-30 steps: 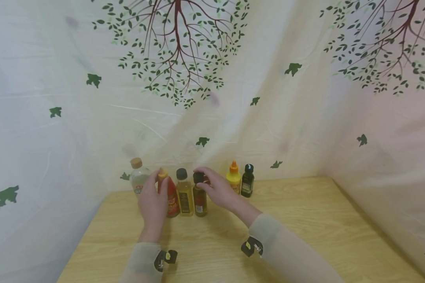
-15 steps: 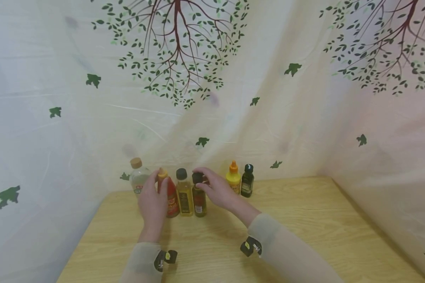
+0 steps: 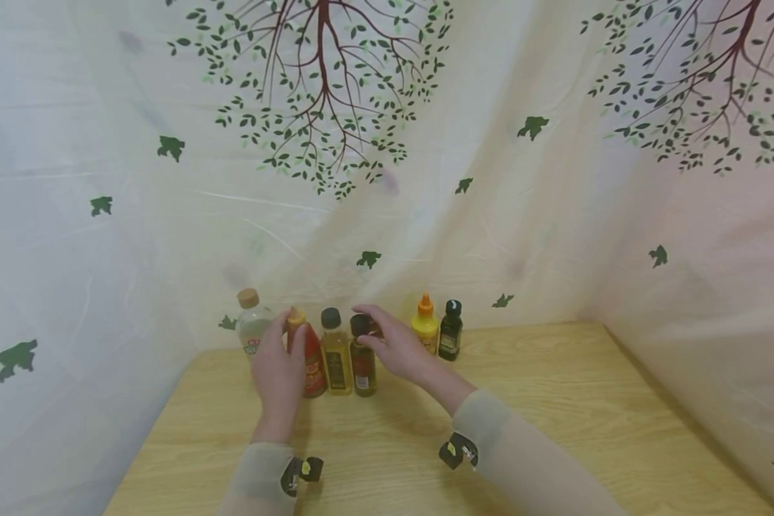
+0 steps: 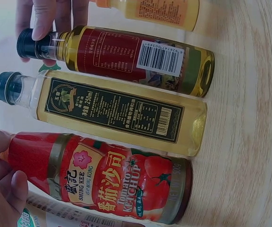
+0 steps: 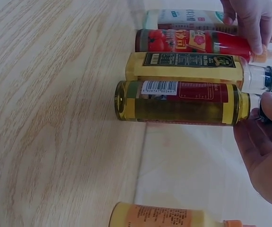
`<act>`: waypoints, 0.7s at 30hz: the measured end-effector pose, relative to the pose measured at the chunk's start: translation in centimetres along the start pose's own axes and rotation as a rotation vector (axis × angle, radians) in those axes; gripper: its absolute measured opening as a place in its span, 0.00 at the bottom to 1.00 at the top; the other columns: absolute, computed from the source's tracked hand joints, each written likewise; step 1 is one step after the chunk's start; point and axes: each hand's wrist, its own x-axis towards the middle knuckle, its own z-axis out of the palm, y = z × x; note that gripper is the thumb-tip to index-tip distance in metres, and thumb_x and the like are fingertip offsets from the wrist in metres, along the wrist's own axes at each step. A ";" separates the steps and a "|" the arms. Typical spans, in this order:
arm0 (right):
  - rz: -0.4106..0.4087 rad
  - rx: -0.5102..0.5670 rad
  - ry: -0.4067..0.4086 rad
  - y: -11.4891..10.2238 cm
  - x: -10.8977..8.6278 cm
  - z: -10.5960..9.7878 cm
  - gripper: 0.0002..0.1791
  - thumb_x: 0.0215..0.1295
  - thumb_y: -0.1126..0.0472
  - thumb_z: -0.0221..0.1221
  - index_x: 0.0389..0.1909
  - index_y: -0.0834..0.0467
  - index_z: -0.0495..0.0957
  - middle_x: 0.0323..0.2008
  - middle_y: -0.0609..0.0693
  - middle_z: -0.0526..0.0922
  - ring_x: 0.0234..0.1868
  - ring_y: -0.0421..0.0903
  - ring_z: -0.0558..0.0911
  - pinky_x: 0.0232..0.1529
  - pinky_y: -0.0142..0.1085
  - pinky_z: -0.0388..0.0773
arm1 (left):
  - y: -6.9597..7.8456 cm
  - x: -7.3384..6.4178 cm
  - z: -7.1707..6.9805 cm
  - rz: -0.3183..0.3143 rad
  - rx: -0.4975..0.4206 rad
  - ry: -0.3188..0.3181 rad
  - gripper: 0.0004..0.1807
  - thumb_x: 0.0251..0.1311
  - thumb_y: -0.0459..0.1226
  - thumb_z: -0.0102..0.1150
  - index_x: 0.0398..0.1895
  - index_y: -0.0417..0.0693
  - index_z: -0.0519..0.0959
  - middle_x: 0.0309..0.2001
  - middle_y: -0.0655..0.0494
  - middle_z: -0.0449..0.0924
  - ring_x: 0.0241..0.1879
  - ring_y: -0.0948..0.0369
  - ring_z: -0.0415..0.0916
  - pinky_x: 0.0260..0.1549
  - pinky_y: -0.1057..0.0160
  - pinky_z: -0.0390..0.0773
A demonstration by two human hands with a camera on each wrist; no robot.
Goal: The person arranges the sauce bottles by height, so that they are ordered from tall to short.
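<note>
My left hand (image 3: 277, 376) pinches the top of a red tomato ketchup bottle (image 4: 102, 175), thumb on one side of the neck and fingers on the other. Standing beside it is a flat-sided bottle of pale yellow oil (image 4: 112, 111) with a dark cap, touched by neither hand. On its right is a round oil bottle (image 4: 136, 61) with a red label, barcode and black cap. My right hand (image 3: 403, 351) holds this one at cap and neck, thumb in front, fingers behind. All of these bottles stand upright on the wooden table (image 3: 490, 444).
A clear bottle with a brown cap (image 3: 250, 320) stands at the left end, partly behind my left hand. Behind my right hand are a yellow squeeze bottle (image 3: 426, 326) with an orange tip and a small dark bottle (image 3: 451, 333). A leaf-printed curtain (image 3: 387, 215) hangs behind.
The round oil bottle has shifted very slightly left with my right hand, closer to the flat-sided bottle. My left hand and the ketchup bottle stay in place.
</note>
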 end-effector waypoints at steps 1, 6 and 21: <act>-0.001 0.005 0.001 0.0 0.0 0.0 0.32 0.84 0.63 0.61 0.83 0.49 0.66 0.73 0.55 0.79 0.65 0.53 0.85 0.65 0.47 0.84 | 0.0 0.0 0.0 0.000 0.000 0.001 0.22 0.80 0.37 0.65 0.72 0.41 0.78 0.62 0.37 0.85 0.64 0.38 0.81 0.63 0.33 0.78; 0.001 0.021 0.011 0.2 -0.2 0.0 0.34 0.82 0.62 0.64 0.84 0.48 0.66 0.76 0.55 0.77 0.65 0.55 0.85 0.65 0.48 0.84 | -0.1 -0.1 0.0 0.003 0.002 0.005 0.23 0.80 0.38 0.64 0.73 0.41 0.78 0.63 0.37 0.85 0.64 0.38 0.81 0.63 0.33 0.78; 0.038 -0.021 0.109 0.1 -0.4 -1.2 0.36 0.81 0.52 0.67 0.84 0.47 0.67 0.75 0.49 0.78 0.72 0.55 0.79 0.71 0.52 0.79 | -0.1 0.0 0.1 0.002 -0.004 0.008 0.22 0.80 0.38 0.65 0.72 0.41 0.79 0.63 0.38 0.85 0.64 0.38 0.82 0.63 0.34 0.79</act>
